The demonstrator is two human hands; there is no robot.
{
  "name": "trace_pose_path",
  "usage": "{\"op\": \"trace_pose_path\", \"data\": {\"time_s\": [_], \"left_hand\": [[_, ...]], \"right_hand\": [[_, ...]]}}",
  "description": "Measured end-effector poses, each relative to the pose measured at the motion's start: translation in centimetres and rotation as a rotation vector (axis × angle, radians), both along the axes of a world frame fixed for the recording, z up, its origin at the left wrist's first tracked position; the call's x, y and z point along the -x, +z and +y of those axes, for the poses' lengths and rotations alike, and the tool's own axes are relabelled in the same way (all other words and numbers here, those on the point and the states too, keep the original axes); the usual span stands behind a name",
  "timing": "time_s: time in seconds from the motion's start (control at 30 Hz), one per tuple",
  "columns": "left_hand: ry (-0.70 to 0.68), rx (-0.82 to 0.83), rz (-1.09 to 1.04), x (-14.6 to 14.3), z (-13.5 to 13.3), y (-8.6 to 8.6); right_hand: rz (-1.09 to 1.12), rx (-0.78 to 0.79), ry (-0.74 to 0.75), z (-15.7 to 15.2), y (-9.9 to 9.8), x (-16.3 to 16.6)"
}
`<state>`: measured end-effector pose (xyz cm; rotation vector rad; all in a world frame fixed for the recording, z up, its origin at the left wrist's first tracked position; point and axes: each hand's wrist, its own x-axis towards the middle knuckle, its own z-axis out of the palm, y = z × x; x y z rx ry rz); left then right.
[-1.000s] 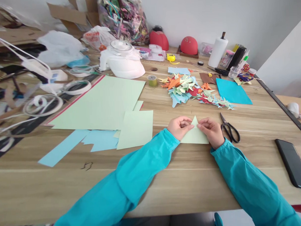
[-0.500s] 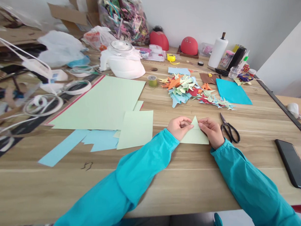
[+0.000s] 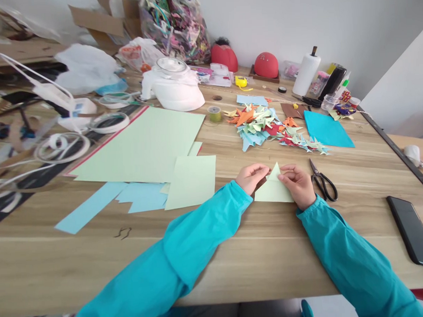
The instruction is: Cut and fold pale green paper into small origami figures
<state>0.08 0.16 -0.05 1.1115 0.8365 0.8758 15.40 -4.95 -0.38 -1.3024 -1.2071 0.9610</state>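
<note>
A light green sheet of paper, folded to a point at its top, lies on the table in front of me. My right hand pinches its right side, thumb on top near the crease. At the upper left slope, my left hand has thumb and fingers pressed together at the paper's edge. Black-handled scissors rest just right of my right hand. Beyond my hands sits a heap of small folded paper pieces in orange, green, blue and red.
To the left lie a light green square, a large green sheet and blue paper strips. A phone lies at the right. Farther back are a thread spool, a blue sheet and a white cap.
My left thumb has drawn back off the paper's face to its left edge, uncovering more of the left side. The right thumb has shifted slightly left and down on the paper.
</note>
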Motion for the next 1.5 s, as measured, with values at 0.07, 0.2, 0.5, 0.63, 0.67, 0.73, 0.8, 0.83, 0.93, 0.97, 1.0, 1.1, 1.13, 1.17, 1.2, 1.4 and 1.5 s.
{"op": "trace_pose_path", "data": {"time_s": [0.07,0.2,0.5,0.63,0.67,0.73,0.8,0.83,0.93,0.97,1.0,1.1,1.13,1.17,1.2,1.4,1.5], "left_hand": [[-0.045,-0.043,0.052,0.1,0.0,0.2],[-0.079,-0.178,0.158,0.2,0.1,0.0],[-0.086,-0.307,0.210,0.5,0.2,-0.3],[-0.132,-0.299,0.219,0.5,0.1,-0.1],[-0.142,-0.293,0.221,0.5,0.1,-0.1],[-0.154,-0.293,0.227,0.6,0.2,-0.2],[-0.161,-0.297,0.235,0.6,0.3,-0.4],[-0.167,-0.293,0.232,0.6,0.3,-0.4],[-0.212,-0.238,0.190,0.7,0.4,-0.5],[-0.227,-0.213,0.173,0.7,0.4,-0.4],[-0.239,-0.188,0.160,0.8,0.4,-0.4],[-0.253,-0.115,0.133,0.8,0.3,-0.1],[-0.253,-0.093,0.127,0.8,0.3,0.0],[-0.251,-0.078,0.122,0.7,0.3,0.1],[-0.247,-0.070,0.119,0.7,0.3,0.1],[-0.282,-0.100,0.121,0.7,0.3,0.1],[-0.310,-0.123,0.123,0.8,0.3,0.0]], "right_hand": [[-0.010,-0.011,-0.020,-0.1,0.1,0.1],[-0.017,-0.033,-0.041,-0.2,0.1,0.4],[-0.074,0.022,0.035,-0.2,0.0,0.3],[-0.200,0.036,0.137,-0.3,0.3,0.2],[-0.213,0.043,0.162,-0.3,0.3,0.1],[-0.209,0.054,0.205,-0.3,0.5,0.1],[-0.192,0.056,0.238,-0.3,0.6,0.0],[-0.179,0.054,0.253,-0.4,0.6,0.0],[-0.117,0.058,0.302,-0.4,0.7,0.0],[-0.095,0.061,0.313,-0.4,0.7,0.0],[-0.076,0.065,0.320,-0.5,0.8,0.0],[-0.024,0.091,0.301,-0.6,0.8,0.0],[-0.011,0.103,0.288,-0.6,0.8,0.1],[-0.001,0.116,0.280,-0.6,0.8,0.1],[0.006,0.126,0.276,-0.6,0.8,0.1],[0.057,0.165,0.314,-0.6,0.9,0.1],[0.099,0.184,0.310,-0.7,1.0,0.2]]}}
